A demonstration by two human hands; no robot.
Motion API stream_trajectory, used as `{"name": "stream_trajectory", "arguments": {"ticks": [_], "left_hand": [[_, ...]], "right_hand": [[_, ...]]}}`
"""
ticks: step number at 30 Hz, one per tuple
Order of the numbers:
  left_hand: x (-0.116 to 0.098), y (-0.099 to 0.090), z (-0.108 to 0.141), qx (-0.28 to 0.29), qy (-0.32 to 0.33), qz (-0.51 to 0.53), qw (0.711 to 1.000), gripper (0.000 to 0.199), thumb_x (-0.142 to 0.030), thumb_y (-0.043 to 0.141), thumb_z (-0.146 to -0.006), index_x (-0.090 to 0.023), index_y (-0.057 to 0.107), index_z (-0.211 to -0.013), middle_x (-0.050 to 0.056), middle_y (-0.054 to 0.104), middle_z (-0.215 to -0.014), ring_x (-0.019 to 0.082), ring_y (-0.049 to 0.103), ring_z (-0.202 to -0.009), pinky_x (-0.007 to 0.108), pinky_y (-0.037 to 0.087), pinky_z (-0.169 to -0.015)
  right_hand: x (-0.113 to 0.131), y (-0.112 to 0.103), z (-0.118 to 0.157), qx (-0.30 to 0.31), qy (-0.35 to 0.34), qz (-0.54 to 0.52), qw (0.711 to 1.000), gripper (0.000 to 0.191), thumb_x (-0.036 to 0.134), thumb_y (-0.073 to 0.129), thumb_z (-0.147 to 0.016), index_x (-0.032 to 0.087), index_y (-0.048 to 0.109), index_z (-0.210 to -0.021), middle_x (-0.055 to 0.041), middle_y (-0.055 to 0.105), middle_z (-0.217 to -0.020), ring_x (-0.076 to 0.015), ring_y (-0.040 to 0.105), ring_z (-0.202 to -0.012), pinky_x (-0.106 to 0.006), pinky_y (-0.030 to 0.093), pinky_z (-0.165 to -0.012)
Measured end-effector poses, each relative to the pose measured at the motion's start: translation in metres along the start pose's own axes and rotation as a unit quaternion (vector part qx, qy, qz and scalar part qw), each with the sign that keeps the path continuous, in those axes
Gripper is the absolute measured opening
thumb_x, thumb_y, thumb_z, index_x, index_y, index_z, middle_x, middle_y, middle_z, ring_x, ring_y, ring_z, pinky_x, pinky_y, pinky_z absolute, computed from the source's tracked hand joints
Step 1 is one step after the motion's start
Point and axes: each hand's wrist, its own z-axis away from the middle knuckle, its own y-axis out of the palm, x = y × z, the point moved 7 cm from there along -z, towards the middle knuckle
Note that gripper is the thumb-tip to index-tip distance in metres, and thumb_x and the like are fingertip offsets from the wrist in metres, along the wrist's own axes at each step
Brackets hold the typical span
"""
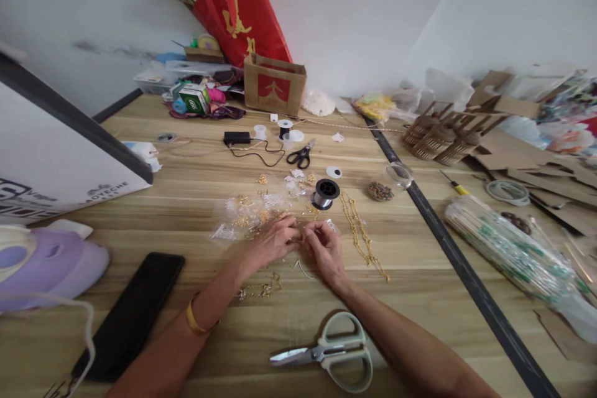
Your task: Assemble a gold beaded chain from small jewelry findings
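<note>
My left hand is closed, its fingertips bent in toward my right hand, which is pinched. Whatever lies between the fingers is too small to make out. Just beyond my left hand are small clear bags of gold-coloured beads and findings. A black spool of thin wire or thread stands past my right hand, and a gold chain lies to its right. Closer to me, a gold beaded chain rests on the wood, and large pale-handled scissors lie between my forearms.
A black phone and a purple-and-white device are at the left. Black-handled scissors and a paper bag stand farther back. On the right are a tipped jar of beads, a wrapped bundle of sticks and cardboard.
</note>
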Motion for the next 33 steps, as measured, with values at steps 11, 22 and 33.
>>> {"name": "stream_trajectory", "arguments": {"ticks": [11,22,33], "left_hand": [[0.0,0.007,0.003,-0.031,0.04,-0.069,0.996,0.021,-0.022,0.047,-0.092,-0.015,0.065,-0.084,0.007,0.06,-0.09,0.022,0.053,-0.1,0.037,0.045,-0.089],[-0.003,0.005,0.005,-0.033,0.039,-0.091,0.995,0.02,-0.019,0.045,-0.092,-0.015,0.063,-0.085,0.007,0.061,-0.09,0.021,0.055,-0.102,0.039,0.043,-0.097],[0.001,0.014,0.007,-0.026,0.012,-0.108,0.994,0.02,-0.011,0.039,-0.091,-0.014,0.059,-0.09,0.009,0.061,-0.098,0.022,0.055,-0.106,0.04,0.042,-0.099]], "right_hand": [[0.0,0.002,0.0,0.009,0.0,0.0,1.0,0.026,0.042,0.061,-0.082,0.018,0.053,-0.077,0.0054,0.046,-0.055,-0.0078,0.038,-0.046,-0.021,0.031,-0.044],[0.0,0.001,0.0,0.009,0.002,0.012,1.0,0.024,0.041,0.06,-0.082,0.018,0.053,-0.076,0.0052,0.045,-0.056,-0.0081,0.038,-0.047,-0.021,0.031,-0.045],[0.0,0.003,0.0,0.01,0.006,0.004,1.0,0.025,0.041,0.061,-0.082,0.018,0.053,-0.076,0.0051,0.045,-0.055,-0.0077,0.038,-0.046,-0.02,0.03,-0.043]]}}
